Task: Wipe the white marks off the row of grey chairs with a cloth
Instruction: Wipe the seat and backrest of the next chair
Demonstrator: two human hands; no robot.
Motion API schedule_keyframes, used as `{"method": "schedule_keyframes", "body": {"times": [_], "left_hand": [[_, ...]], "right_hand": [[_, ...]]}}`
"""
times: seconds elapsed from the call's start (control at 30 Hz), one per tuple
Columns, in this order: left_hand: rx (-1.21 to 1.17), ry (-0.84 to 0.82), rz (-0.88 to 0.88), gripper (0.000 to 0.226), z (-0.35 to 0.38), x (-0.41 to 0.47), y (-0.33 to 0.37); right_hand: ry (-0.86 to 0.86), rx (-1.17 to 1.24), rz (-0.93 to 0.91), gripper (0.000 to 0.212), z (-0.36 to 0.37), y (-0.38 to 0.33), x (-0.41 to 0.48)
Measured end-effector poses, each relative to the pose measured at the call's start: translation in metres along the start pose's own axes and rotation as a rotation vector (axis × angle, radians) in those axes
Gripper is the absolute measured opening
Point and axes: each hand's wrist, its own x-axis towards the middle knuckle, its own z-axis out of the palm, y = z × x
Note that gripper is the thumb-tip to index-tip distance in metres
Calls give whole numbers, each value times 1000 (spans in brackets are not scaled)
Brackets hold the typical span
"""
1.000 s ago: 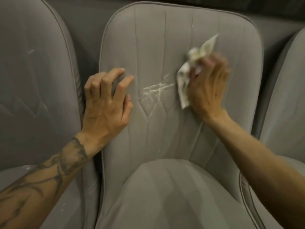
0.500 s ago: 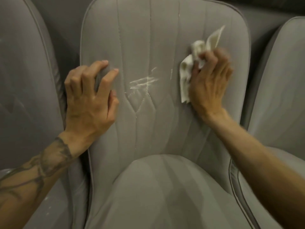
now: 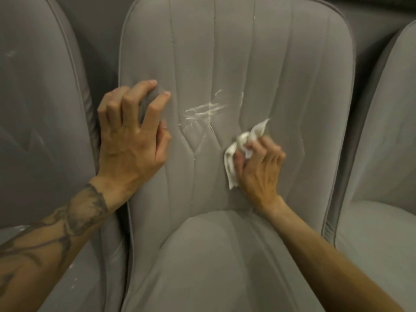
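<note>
A grey padded chair (image 3: 236,52) fills the middle of the view, its backrest facing me. White smeared marks (image 3: 206,109) streak the centre of the backrest, with a short white line to their right. My right hand (image 3: 258,167) grips a crumpled white cloth (image 3: 242,145) and presses it on the backrest, below and to the right of the marks. My left hand (image 3: 130,136) rests on the backrest's left edge, its fingers bent and pressing into the padding.
Another grey chair (image 3: 40,109) stands close on the left, with faint white marks on its backrest and white specks on its seat. A third grey chair (image 3: 387,154) stands on the right. Narrow dark gaps separate the chairs.
My right hand has swept the cloth down the backrest, from the upper right to the lower right of the marks. My left hand stays on the left edge.
</note>
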Motion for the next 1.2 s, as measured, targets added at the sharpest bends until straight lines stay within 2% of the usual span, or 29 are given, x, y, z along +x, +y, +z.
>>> {"method": "schedule_keyframes", "body": {"times": [0.07, 0.13, 0.23, 0.3, 0.4, 0.5, 0.57, 0.67, 0.73, 0.77, 0.87, 0.9, 0.93, 0.97, 1.03, 1.1, 1.17, 1.2], "left_hand": [[-6, -4, 2, 44, 0, 1, 0], [-9, -6, 1, 45, 0, 0, -1], [-5, -3, -2, 44, 1, -1, -1], [-7, -1, -4, 44, 2, -1, 0], [-3, -8, 3, 44, 1, -2, -1], [-19, -20, -5, 44, -1, -2, -1], [-30, -20, -12, 45, -2, -1, 1], [-37, -12, -14, 45, -1, 0, 0], [-42, -7, -21, 46, -1, 0, 0], [-44, -6, -26, 46, -1, -1, 0], [-54, -18, -31, 47, -1, -1, 1], [-58, -24, -35, 47, -1, -2, 2], [-56, -26, -39, 47, -2, -2, 2], [-52, -24, -40, 47, -3, -2, 1], [-55, -17, -36, 47, -2, -1, 1], [-63, -18, -40, 47, -1, 0, 2], [-57, -20, -39, 46, -1, 0, 2], [-51, -23, -35, 46, -1, -1, 1]], "right_hand": [[-106, 0, -115, 29, -7, 2, -27], [-98, -29, -167, 26, -7, 12, -13], [93, -91, 56, 27, 4, 20, 25], [143, -50, 114, 29, 9, 6, 11], [-80, 21, -75, 30, 4, -14, -45], [-211, -37, -245, 28, -12, 4, -28], [-109, -44, -197, 23, -11, 15, 28], [231, -104, 60, 26, 3, 6, 119], [301, -38, 182, 29, 13, -18, 131], [269, -9, 153, 31, 16, -32, 116], [-57, -3, -182, 41, 5, -53, 41], [-116, -24, -282, 44, 0, -46, 36], [-99, -30, -330, 44, -1, -37, 51], [-37, -37, -305, 40, 2, -31, 77], [179, -45, -78, 25, 10, -24, 140], [339, -9, 113, 21, 16, -36, 172], [297, 76, 109, 27, 25, -59, 136], [184, 116, 26, 30, 24, -72, 105]]}}
